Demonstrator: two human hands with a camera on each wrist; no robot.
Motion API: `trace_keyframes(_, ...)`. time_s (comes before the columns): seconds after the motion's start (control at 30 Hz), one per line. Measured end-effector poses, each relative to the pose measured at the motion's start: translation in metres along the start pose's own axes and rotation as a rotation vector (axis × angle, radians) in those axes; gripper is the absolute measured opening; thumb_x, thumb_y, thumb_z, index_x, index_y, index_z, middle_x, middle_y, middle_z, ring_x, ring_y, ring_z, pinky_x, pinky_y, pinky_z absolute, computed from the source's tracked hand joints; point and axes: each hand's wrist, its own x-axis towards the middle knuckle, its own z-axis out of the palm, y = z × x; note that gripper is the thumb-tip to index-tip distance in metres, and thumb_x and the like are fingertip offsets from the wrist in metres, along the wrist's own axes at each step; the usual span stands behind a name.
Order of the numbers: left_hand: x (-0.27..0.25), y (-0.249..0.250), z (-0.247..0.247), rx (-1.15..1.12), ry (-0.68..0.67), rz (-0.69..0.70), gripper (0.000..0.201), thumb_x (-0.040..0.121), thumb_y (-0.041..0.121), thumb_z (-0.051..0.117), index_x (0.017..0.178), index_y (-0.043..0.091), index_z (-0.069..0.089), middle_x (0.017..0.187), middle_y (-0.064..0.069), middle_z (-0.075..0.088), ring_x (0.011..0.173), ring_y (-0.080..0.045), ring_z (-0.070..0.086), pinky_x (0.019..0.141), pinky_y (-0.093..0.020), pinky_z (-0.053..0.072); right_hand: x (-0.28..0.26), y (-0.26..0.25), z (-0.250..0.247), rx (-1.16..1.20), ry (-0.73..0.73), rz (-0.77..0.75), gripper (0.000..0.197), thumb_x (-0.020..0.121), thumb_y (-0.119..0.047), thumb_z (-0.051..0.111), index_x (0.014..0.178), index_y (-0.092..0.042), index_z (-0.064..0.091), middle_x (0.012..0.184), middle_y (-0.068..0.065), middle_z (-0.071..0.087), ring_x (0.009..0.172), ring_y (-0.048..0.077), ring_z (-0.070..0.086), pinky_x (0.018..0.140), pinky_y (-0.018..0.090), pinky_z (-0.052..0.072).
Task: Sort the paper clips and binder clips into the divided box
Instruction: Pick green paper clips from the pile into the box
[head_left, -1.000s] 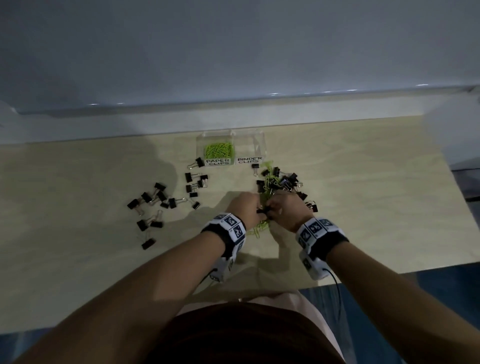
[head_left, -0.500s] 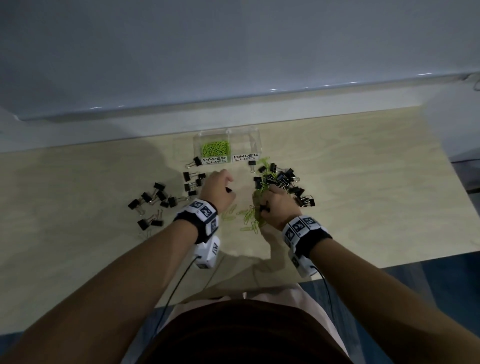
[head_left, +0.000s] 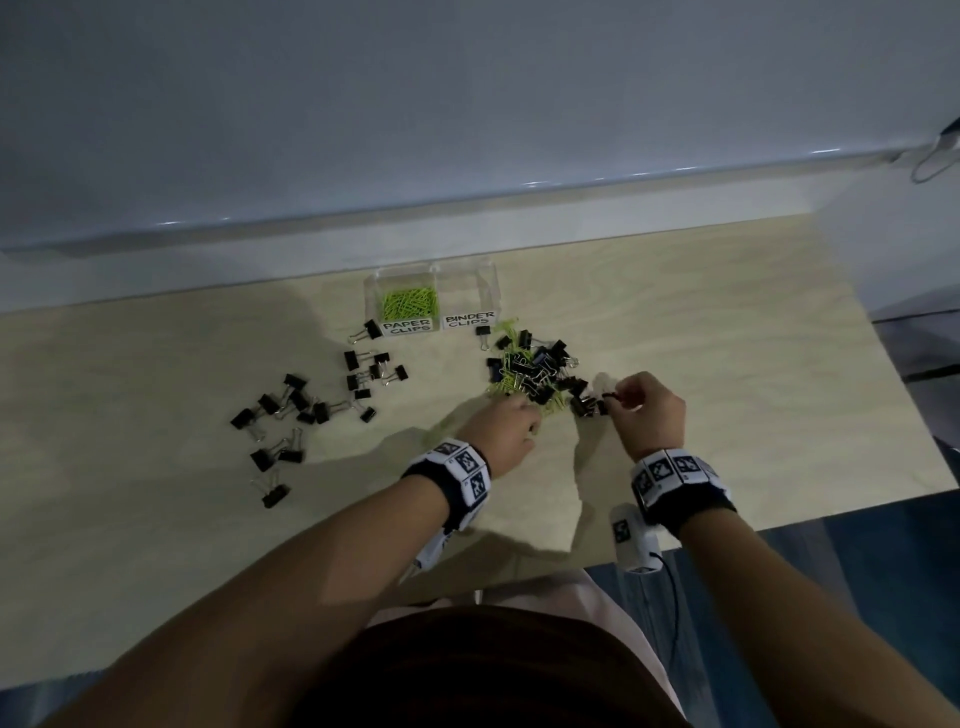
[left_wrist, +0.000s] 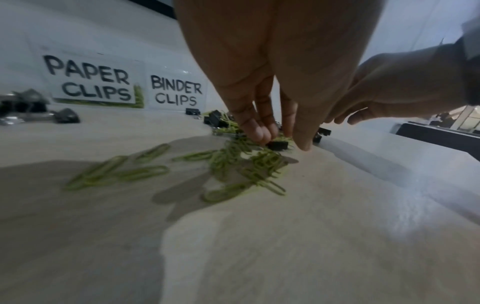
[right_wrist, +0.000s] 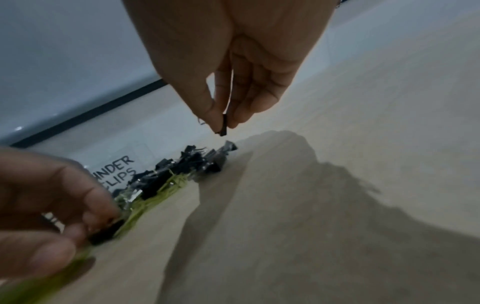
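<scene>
Blurred at the left hand (left_wrist: 262, 67): fingertips (left_wrist: 255, 131) pinching a black binder clip (left_wrist: 278, 145) among green paper clips (left_wrist: 233, 164) on the table (head_left: 727, 364). Right hand (right_wrist: 228, 61) pinching another clip (right_wrist: 223, 125), mostly hidden. Box (head_left: 467, 280) labels readable: "PAPER CLIPS", "BINDER CLIPS".

Divided box (head_left: 470, 283) behind mixed clip pile (head_left: 535, 371); scattered binder clips (head_left: 298, 410) left.

Head view looks down; both low wrist views share the mixed clip pile (head_left: 535, 371).
</scene>
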Motion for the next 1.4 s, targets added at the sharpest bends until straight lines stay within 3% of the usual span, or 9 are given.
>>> trace_keyframes(0.1, 0.007, 0.005, 0.005, 0.037, 0.032, -0.055, 0.019, 0.09, 0.016, 0.057, 0.105, 0.006, 0.062, 0.106, -0.008, 0.053, 0.092, -0.023, 0.056, 0.083, -0.037, 0.051, -0.001, 0.01, 0.003, -0.102, 0.021, -0.1, 0.012, 0.076, -0.013, 0.072, 0.083, -0.007, 0.065, 0.085, 0.01, 0.063, 0.076, 0.025, 0.06, 0.066, 0.027, 0.045)
trace_keyframes(0.23, 0.009, 0.001, 0.006, -0.032, 0.086, -0.076, 0.005, 0.084, 0.006, 0.057, 0.085, 0.004, 0.061, 0.095, -0.01, 0.055, 0.083, -0.025, 0.056, 0.076, -0.04, 0.051, -0.009, -0.007, 0.019, -0.161, -0.04, -0.278, 0.009, 0.075, -0.012, 0.072, 0.082, -0.01, 0.067, 0.085, 0.008, 0.062, 0.077, 0.025, 0.056, 0.068, 0.033, 0.048)
trace_keyframes(0.4, -0.002, -0.01, -0.002, -0.202, 0.149, -0.08, 0.012, 0.077, 0.005, 0.057, 0.088, 0.009, 0.06, 0.092, -0.003, 0.054, 0.082, -0.019, 0.052, 0.075, -0.034, 0.049, -0.009, -0.036, 0.044, -0.286, -0.19, -0.334, 0.019, 0.074, -0.021, 0.07, 0.092, -0.015, 0.068, 0.093, 0.003, 0.064, 0.086, 0.024, 0.055, 0.08, 0.043, 0.049)
trace_keyframes(0.6, -0.017, -0.05, -0.034, -0.17, 0.282, -0.201, 0.018, 0.081, 0.006, 0.06, 0.097, 0.014, 0.055, 0.102, 0.004, 0.047, 0.092, -0.006, 0.045, 0.074, -0.01, 0.037, -0.003, -0.041, 0.049, -0.332, -0.314, -0.265, 0.019, 0.079, -0.028, 0.064, 0.097, -0.021, 0.061, 0.096, -0.003, 0.059, 0.095, 0.021, 0.054, 0.092, 0.042, 0.041)
trace_keyframes(0.77, -0.009, -0.083, -0.049, -0.03, 0.292, -0.318, 0.029, 0.078, 0.006, 0.056, 0.107, 0.013, 0.055, 0.115, -0.006, 0.047, 0.112, -0.026, 0.043, 0.096, -0.039, 0.043, 0.004, -0.025, 0.029, -0.226, -0.259, -0.29, 0.011, 0.075, -0.021, 0.059, 0.082, -0.028, 0.053, 0.075, -0.01, 0.057, 0.073, 0.015, 0.055, 0.082, 0.043, 0.049)
trace_keyframes(0.93, 0.011, -0.06, -0.052, 0.063, 0.229, -0.137, 0.032, 0.087, 0.012, 0.054, 0.12, 0.014, 0.055, 0.122, -0.002, 0.05, 0.117, -0.02, 0.042, 0.103, -0.035, 0.036, 0.02, -0.008, 0.009, -0.377, -0.136, -0.18, 0.016, 0.079, -0.018, 0.057, 0.095, -0.016, 0.06, 0.091, 0.003, 0.064, 0.09, 0.027, 0.057, 0.086, 0.042, 0.039)
trace_keyframes(1.07, 0.028, -0.042, -0.042, 0.058, 0.213, -0.13, 0.033, 0.088, 0.008, 0.055, 0.12, 0.012, 0.057, 0.121, -0.004, 0.051, 0.114, -0.022, 0.044, 0.098, -0.033, 0.037, 0.022, -0.019, 0.012, -0.456, -0.17, -0.265, 0.033, 0.079, -0.017, 0.058, 0.111, -0.02, 0.057, 0.115, 0.003, 0.055, 0.109, 0.026, 0.049, 0.096, 0.047, 0.036)
trace_keyframes(1.23, 0.033, -0.041, -0.035, 0.075, 0.216, -0.162, 0.026, 0.084, 0.01, 0.06, 0.11, 0.01, 0.059, 0.116, -0.008, 0.049, 0.109, -0.027, 0.045, 0.092, -0.034, 0.038, 0.024, -0.048, 0.03, -0.579, -0.33, -0.45, 0.037, 0.083, -0.023, 0.057, 0.12, -0.03, 0.057, 0.123, -0.001, 0.049, 0.111, 0.024, 0.043, 0.096, 0.044, 0.035)
trace_keyframes(1.4, 0.031, -0.044, -0.034, 0.06, 0.216, -0.168, 0.019, 0.083, 0.014, 0.058, 0.101, 0.01, 0.058, 0.11, -0.007, 0.049, 0.104, -0.026, 0.045, 0.089, -0.035, 0.041, 0.032, -0.054, 0.04, -0.651, -0.392, -0.465, 0.035, 0.084, -0.022, 0.059, 0.118, -0.03, 0.058, 0.122, 0.003, 0.047, 0.111, 0.028, 0.041, 0.093, 0.047, 0.037)
